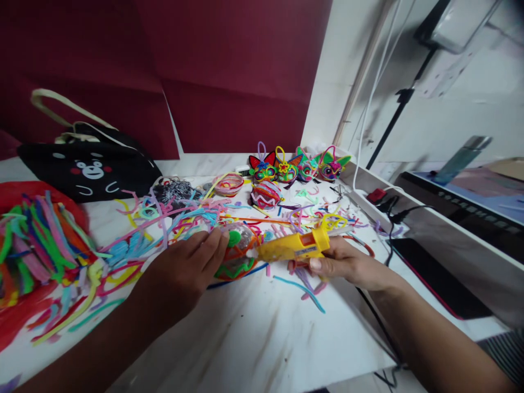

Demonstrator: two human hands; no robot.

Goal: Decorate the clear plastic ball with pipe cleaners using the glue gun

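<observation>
My left hand (186, 273) is closed on a round craft ball (235, 256) with orange and green pipe cleaners and a green disc on it. My right hand (347, 265) grips a yellow hot glue gun (295, 245), fingers wrapped round its handle. The gun's nozzle points left and is at the ball's right side; whether it touches cannot be made out. Loose pipe cleaners (301, 292) lie on the table just below the gun. Behind the ball sits a red and pink striped ball (266, 195).
Finished animal-head ornaments (286, 166) stand along the back. A striped bowl shape (229, 184) is left of them. On the left are a black bag (90, 169) and a red plastic bag (76, 210) of pipe cleaners. A phone (438, 278) lies right, near black cables (379, 322).
</observation>
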